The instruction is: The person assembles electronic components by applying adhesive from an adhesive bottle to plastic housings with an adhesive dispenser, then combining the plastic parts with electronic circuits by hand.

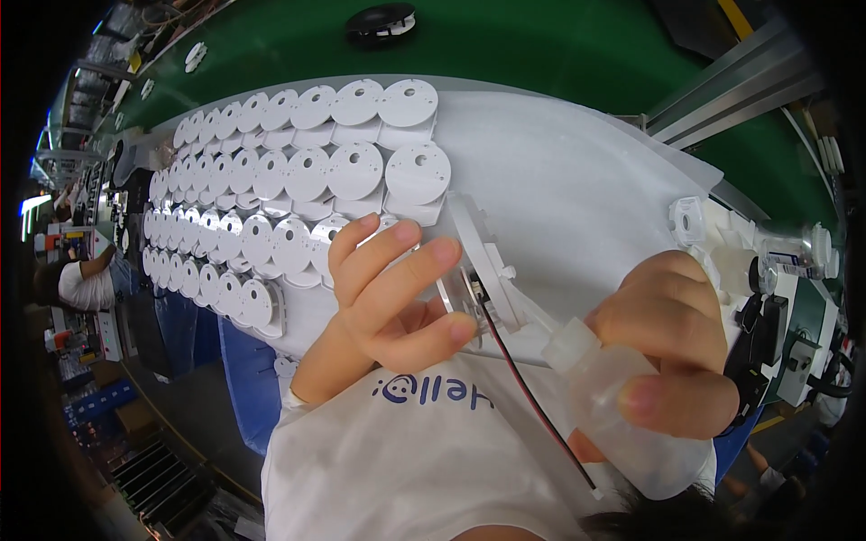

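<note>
My left hand (388,293) grips a white round plastic part (476,248), tilted nearly edge-on over my lap. A small metal piece (467,287) shows on its near side, beside my fingers. From there a thin red and black cable (523,377) hangs down to a small white connector. My right hand (672,329) is wrapped around a translucent squeeze bottle (636,410). The bottle's narrow nozzle (532,311) points up and left at the part; whether it touches the part I cannot tell. Just beyond my left hand stand rows of white discs (308,174).
A white sheet (532,149) lies under the discs, with a green surface (541,54) behind. A black oval device (382,25) sits at the back. At the right are a clear jar (798,251) and a metal rail (731,86). Another person (86,284) works far left.
</note>
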Demonstrator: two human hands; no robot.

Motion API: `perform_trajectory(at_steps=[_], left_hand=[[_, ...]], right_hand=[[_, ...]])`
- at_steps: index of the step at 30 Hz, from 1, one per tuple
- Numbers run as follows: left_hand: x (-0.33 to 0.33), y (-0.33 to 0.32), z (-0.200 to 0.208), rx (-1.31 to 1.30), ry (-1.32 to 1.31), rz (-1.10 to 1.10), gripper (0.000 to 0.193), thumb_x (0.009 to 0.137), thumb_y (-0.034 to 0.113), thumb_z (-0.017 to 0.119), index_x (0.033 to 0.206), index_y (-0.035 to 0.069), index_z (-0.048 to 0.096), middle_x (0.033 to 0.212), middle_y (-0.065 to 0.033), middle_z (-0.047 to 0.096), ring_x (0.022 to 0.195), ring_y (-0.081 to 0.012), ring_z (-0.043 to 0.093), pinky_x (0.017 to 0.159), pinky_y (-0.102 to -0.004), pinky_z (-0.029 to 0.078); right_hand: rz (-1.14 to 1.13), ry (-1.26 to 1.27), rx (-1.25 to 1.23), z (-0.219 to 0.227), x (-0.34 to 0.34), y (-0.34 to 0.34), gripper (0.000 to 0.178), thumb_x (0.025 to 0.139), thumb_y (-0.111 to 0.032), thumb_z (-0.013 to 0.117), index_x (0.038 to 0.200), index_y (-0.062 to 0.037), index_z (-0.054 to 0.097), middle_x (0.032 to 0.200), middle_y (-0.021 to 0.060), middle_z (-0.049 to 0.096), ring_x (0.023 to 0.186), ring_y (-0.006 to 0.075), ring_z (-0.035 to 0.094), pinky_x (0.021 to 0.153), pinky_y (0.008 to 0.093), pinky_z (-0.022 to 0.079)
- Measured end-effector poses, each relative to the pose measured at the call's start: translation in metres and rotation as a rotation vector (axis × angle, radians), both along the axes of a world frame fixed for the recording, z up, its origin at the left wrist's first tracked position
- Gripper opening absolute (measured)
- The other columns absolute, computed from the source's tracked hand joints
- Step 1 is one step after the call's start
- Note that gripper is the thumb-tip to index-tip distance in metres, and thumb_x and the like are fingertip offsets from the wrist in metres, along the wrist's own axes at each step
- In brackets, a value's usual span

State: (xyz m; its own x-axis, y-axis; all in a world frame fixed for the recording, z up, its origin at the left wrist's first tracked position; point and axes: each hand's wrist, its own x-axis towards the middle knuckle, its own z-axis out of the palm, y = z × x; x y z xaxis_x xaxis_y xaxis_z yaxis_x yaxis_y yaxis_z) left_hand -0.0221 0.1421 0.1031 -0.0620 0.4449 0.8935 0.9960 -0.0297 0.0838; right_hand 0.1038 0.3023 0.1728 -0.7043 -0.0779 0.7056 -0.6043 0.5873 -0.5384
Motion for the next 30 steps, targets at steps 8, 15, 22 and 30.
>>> perform_trajectory(at_steps=[8,15,22,30], left_hand=[[0.001,0.003,-0.001,0.028,0.003,0.007,0.026,0.079,0.022,0.05,0.103,0.022,0.04,0.098,-0.0083,0.053,0.092,-0.0241,0.048,0.083,-0.0381,0.033],[-0.003,-0.005,-0.001,-0.019,-0.089,0.028,0.026,0.075,0.019,0.053,0.098,0.021,0.043,0.098,-0.0116,0.054,0.094,-0.0247,0.047,0.084,-0.038,0.032],[0.0,0.003,0.0,0.017,-0.139,0.062,0.035,0.069,0.018,0.06,0.099,0.019,0.042,0.097,-0.011,0.055,0.095,-0.0255,0.046,0.087,-0.0369,0.029],[-0.002,-0.006,0.01,-0.134,-0.183,0.132,0.058,0.062,0.022,0.069,0.107,0.011,0.035,0.097,-0.0158,0.053,0.097,-0.03,0.045,0.088,-0.0402,0.028]], right_hand=[[-0.064,0.116,0.051,-0.008,0.003,0.0,0.041,0.066,-0.034,0.063,0.09,-0.0154,0.036,0.071,0.0082,0.05,0.051,0.0167,0.045,0.043,0.0266,0.03],[-0.068,0.234,0.105,-0.016,-0.003,-0.003,0.038,0.064,-0.031,0.062,0.09,-0.016,0.038,0.07,0.0082,0.05,0.051,0.0173,0.045,0.044,0.027,0.031],[-0.075,0.302,0.147,-0.019,-0.002,-0.003,0.037,0.069,-0.039,0.059,0.09,-0.0161,0.038,0.069,0.0066,0.049,0.05,0.0161,0.045,0.043,0.0261,0.031],[-0.051,0.34,0.208,-0.024,-0.007,-0.001,0.039,0.068,-0.039,0.061,0.09,-0.0164,0.039,0.068,0.0052,0.049,0.048,0.015,0.045,0.042,0.0242,0.031]])
